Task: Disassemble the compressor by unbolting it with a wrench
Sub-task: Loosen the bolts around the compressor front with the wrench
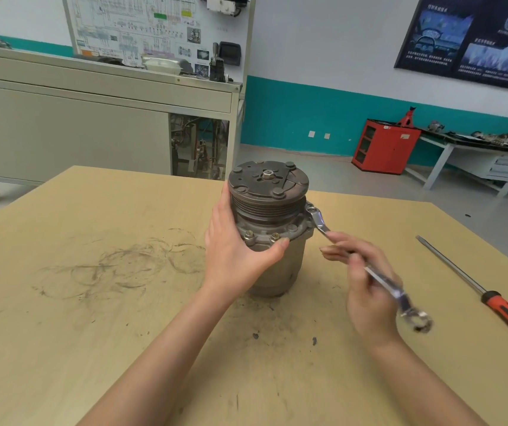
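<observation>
Compressor [269, 229], likely heavy rigid metal, is steadied by left hand [234, 250] wrapped around its body; right hand [366, 284] grips wrench [369, 269] mid-shank.

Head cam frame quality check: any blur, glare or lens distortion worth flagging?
Head view, blur: the right hand and the near end of the wrench are motion-smeared, while the compressor and the left hand gripping it are sharp. Head view, distortion: the wide-angle lens skews the teal wall band. Head view, light: it is even with soft shadows, and there is a small glint on the wrench.
</observation>
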Demonstrator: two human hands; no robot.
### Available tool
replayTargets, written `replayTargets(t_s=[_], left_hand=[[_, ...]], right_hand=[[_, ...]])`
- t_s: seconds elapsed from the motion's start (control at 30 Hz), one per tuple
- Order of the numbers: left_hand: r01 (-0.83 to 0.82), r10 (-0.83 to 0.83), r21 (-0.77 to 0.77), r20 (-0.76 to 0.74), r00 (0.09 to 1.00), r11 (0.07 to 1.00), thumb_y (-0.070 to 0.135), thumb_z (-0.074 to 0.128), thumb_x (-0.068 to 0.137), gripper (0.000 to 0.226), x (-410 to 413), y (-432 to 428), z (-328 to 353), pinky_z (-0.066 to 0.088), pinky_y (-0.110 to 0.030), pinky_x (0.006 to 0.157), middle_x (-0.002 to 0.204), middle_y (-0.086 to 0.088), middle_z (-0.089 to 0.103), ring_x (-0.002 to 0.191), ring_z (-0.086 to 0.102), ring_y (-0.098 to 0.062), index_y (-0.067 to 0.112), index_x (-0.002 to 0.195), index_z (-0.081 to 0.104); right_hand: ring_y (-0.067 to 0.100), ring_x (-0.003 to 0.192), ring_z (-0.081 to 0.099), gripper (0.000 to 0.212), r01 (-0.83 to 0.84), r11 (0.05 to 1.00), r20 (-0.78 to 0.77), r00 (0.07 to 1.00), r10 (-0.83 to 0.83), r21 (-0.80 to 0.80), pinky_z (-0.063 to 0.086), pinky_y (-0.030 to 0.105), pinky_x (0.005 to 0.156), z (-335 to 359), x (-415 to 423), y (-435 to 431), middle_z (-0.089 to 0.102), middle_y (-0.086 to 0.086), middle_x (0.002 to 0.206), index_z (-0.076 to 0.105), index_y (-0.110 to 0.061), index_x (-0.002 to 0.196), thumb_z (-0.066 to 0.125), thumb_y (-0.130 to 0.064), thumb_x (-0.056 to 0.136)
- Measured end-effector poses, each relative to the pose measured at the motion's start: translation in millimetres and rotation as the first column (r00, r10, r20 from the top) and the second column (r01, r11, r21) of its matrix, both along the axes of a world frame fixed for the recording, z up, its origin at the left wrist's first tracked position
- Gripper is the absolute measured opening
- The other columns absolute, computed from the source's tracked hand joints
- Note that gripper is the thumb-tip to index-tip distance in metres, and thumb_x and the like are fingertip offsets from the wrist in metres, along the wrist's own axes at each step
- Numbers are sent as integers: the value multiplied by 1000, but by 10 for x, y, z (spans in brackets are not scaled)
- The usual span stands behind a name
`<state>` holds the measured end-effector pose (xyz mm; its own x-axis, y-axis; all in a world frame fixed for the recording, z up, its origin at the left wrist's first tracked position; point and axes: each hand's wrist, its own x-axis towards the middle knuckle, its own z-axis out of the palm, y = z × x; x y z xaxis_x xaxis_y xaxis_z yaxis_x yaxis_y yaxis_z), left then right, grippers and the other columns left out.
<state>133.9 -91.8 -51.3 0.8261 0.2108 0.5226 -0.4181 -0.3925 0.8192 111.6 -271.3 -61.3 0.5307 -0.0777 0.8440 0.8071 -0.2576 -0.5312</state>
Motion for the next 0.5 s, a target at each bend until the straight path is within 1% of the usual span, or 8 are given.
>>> replayTargets(t_s=[0.03, 0.07, 0.1, 0.17, 0.27, 0.37, 0.43, 0.5], left_hand=[[0, 0, 1, -2, 1000, 1000, 65, 66, 56, 117, 3, 0, -1, 27, -51, 116, 146, 14, 30, 140, 27, -8, 30, 154, 11], [-1, 1, 1, -3, 1000, 1000, 66, 66, 56, 117, 7, -1, -2, 27, -51, 116, 147, 13, 29, 140, 27, -8, 31, 154, 10], [-1, 1, 1, -3, 1000, 1000, 66, 66, 56, 117, 8, -2, -2, 27, -51, 116, 148, 14, 29, 140, 27, -8, 31, 154, 10], [2, -2, -1, 1, 1000, 1000, 66, 65, 57, 117, 9, -4, -4, 27, -51, 115, 143, 18, 28, 139, 27, -8, 30, 154, 10], [1, -1, 2, 13, 1000, 1000, 66, 65, 57, 116, 17, -6, -5, 27, -51, 116, 140, 21, 26, 135, 26, -1, 31, 153, 10], [-2, 1, 3, 13, 1000, 1000, 67, 65, 57, 116, 21, -1, -4, 27, -52, 116, 140, 21, 26, 133, 24, 2, 32, 153, 9], [-5, 5, 3, 16, 1000, 1000, 68, 65, 57, 116, 19, 3, -3, 28, -51, 115, 140, 21, 27, 134, 26, 0, 32, 153, 11], [-7, 7, 2, 17, 1000, 1000, 67, 66, 56, 116, 16, 4, -8, 29, -51, 115, 144, 17, 30, 137, 28, -5, 31, 153, 13]], right_hand=[[26, 77, 70, 24, -99, 958, -153, 978, 144, 271, 57, 34, 71, 2, -1, 43, 70, 7, 103, 60, -11, 94, 36, -11, 98], [26, 71, 70, 26, -128, 870, -231, 936, 265, 477, 57, 32, 65, 22, 24, 58, 71, 8, 99, 57, -12, 91, 32, -9, 98], [25, 65, 68, 28, -127, 792, -274, 896, 351, 597, 55, 29, 59, 58, 76, 32, 72, 9, 95, 54, -11, 88, 29, -7, 99], [21, 54, 63, 28, -109, 718, -354, 813, 463, 688, 50, 23, 49, 187, 253, -93, 72, 10, 85, 51, -10, 86, 28, -5, 100], [16, 42, 54, 22, -160, 730, -494, 639, 590, 665, 39, 19, 38, 447, 639, -254, 69, 10, 73, 48, -10, 86, 32, -5, 100], [10, 42, 53, 15, -293, 781, -620, 482, 619, 552, 40, 15, 38, 685, 1013, -248, 67, 8, 66, 48, -7, 94, 34, -5, 100], [9, 48, 54, 13, -334, 819, -707, 417, 572, 465, 43, 13, 42, 770, 1195, -157, 65, 7, 68, 51, -1, 103, 39, -4, 99], [11, 59, 51, 20, -351, 860, -767, 407, 496, 370, 41, 15, 49, 804, 1308, -48, 62, 12, 81, 54, 6, 112, 44, -4, 97]])
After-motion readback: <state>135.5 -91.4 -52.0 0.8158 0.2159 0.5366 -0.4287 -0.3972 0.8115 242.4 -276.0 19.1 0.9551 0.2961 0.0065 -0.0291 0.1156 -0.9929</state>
